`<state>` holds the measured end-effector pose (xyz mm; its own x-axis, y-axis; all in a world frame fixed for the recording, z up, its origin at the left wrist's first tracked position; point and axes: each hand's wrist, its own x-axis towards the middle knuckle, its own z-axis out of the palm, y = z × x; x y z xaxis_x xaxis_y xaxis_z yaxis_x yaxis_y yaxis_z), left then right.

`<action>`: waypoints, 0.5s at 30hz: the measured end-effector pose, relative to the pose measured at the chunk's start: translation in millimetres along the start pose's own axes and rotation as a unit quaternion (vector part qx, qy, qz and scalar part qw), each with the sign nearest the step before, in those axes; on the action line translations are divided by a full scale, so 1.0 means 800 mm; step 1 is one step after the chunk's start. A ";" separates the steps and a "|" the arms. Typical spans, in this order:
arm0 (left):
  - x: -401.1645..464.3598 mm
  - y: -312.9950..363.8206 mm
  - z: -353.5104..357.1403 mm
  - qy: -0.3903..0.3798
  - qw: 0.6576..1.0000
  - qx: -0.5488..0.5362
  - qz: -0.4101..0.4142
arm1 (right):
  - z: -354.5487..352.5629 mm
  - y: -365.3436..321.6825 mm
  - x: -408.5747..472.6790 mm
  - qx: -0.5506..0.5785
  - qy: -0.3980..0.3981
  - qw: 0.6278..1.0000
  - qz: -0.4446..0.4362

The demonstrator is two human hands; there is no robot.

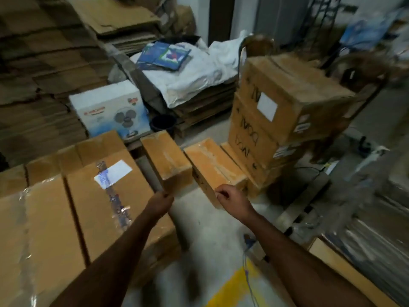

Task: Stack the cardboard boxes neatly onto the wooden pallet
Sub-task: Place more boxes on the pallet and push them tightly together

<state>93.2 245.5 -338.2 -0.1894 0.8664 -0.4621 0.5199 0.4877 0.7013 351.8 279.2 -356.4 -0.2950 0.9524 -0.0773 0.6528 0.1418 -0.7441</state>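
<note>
Left hand [161, 201] gripping small box [167, 160] at its near corner; right hand [230, 197] loosely curled, holding nothing, right of that box.

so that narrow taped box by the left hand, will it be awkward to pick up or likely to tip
The narrow taped box looks rigid with square edges, so it probably won't sag. Its glossy tape may feel a bit slick. It is long and slim, so gripped at the near end by the left hand alone it would probably dip; use both hands.

2 hands [160, 201], 2 small taped boxes [167, 159], 3 stacked marked boxes [294, 94], 1 white fan box [108, 109], 1 dark bucket [163, 125]
</note>
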 end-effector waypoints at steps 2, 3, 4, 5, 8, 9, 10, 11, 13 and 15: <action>0.023 0.056 0.021 -0.045 0.998 -0.003 0.035 | -0.050 0.019 0.010 0.012 0.055 0.998 0.014; 0.035 0.082 0.030 -0.058 0.997 -0.002 0.051 | -0.071 0.027 0.015 0.016 0.081 0.996 0.025; 0.042 0.112 0.035 -0.066 0.996 0.004 0.061 | -0.092 0.032 0.020 0.017 0.098 0.994 0.039; 0.049 0.141 0.039 -0.071 0.995 0.006 0.072 | -0.110 0.037 0.026 0.016 0.112 0.992 0.052; 0.086 0.214 0.052 -0.094 0.990 -0.012 0.102 | -0.157 0.050 0.042 0.029 0.153 0.983 0.095; 0.099 0.235 0.055 -0.105 0.989 -0.027 0.102 | -0.168 0.057 0.048 0.029 0.170 0.979 0.103; 0.109 0.255 0.058 -0.116 0.988 -0.048 0.094 | -0.180 0.062 0.051 0.027 0.186 0.976 0.113; 0.118 0.275 0.062 -0.128 0.986 -0.070 0.084 | -0.191 0.066 0.053 0.025 0.199 0.972 0.122; 0.132 0.309 0.073 -0.156 0.980 -0.097 0.079 | -0.214 0.076 0.056 0.016 0.213 0.967 0.139; 0.142 0.338 0.088 -0.177 0.974 -0.114 0.085 | -0.241 0.081 0.057 0.004 0.233 0.961 0.150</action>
<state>271.0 468.1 -239.1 0.2041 0.8651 -0.4581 0.3124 0.3859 0.8680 515.2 384.2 -280.4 0.2519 0.9676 0.0148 0.6530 -0.1587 -0.7406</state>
